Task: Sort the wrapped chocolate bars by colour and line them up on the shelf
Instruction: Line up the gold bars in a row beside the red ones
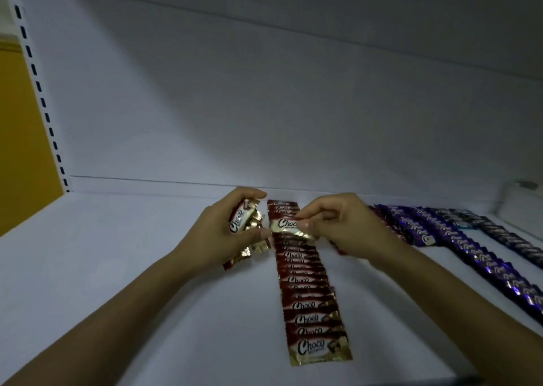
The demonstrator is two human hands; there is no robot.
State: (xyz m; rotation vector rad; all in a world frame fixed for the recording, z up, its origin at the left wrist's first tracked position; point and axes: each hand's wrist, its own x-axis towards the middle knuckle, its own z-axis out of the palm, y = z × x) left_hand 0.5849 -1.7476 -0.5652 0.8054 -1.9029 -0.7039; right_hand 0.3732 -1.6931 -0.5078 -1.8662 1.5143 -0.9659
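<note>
The left hand (217,233) keeps a loose bunch of red bars (242,219), its fingers (249,194) curled round it, seemingly as a supply so the right hand (346,227) can lay them singly. That hand's thumb and forefinger pinch one bar (289,227) just above the far part of the red row (308,291). That row runs near to far along the middle of the shelf (147,268), the bars overlapping, with the purple rows (470,253) to its right keeping the colours apart.

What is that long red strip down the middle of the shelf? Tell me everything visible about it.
The red row is a line of glossy red-and-gold wrapped bars printed "Choco", overlapped like shingles, lying flat on the white shelf. It runs from the back edge toward the front; only the nearest bar shows whole. The right hand holds a loose bar above its far part.
</note>
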